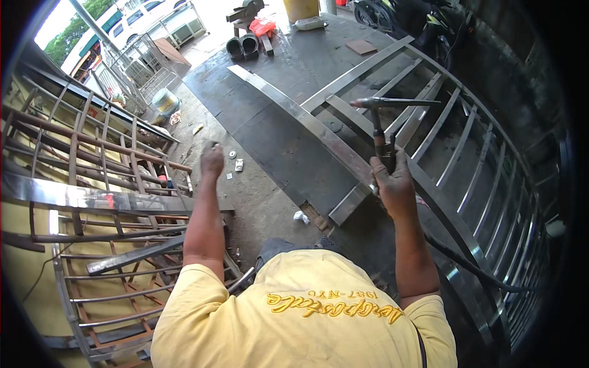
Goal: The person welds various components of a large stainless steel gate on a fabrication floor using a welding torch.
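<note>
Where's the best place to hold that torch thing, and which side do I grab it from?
Probably hold the torch by its dark handle, coming from the near side, as the right hand does. The handle is slim and points back toward the person, while the metal head lies crosswise at the far end, both tips sticking out sideways.

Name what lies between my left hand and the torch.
In the head view, from left hand to torch: littered floor, dark worktop, then a long silver bar.

L hand (212, 162) grip unclear, yel. bucket (300, 10) cropped
</note>
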The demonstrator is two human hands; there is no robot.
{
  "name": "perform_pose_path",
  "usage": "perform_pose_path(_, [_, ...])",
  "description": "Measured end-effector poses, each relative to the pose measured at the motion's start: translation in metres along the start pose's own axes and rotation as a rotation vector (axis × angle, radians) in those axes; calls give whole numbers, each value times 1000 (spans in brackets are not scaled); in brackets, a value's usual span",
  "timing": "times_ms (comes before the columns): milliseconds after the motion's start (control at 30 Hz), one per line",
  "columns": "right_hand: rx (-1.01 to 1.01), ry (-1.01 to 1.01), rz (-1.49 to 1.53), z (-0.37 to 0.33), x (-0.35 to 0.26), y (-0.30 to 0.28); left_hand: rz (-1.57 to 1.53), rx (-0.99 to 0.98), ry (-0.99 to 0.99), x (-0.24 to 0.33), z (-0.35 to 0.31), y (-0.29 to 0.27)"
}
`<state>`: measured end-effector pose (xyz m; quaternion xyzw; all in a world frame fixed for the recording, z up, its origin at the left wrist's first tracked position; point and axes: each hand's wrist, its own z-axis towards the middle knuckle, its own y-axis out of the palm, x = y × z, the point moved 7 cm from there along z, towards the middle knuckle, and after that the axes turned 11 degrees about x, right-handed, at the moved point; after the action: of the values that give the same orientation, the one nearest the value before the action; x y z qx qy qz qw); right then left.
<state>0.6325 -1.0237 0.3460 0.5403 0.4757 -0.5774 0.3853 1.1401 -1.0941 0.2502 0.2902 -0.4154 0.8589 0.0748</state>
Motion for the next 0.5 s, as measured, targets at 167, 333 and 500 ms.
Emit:
perform_pose_path(167, [101,-152,-118,64,32,2,38,-6,-382,-100,71,-12])
perform_pose_path(333, [200,94,-154,88,44,9,-201,2,-394,-83,141,76])
perform_pose_path(500, [327,-221,-498,99,90,3,-318,-462,-739,-27,161,215])
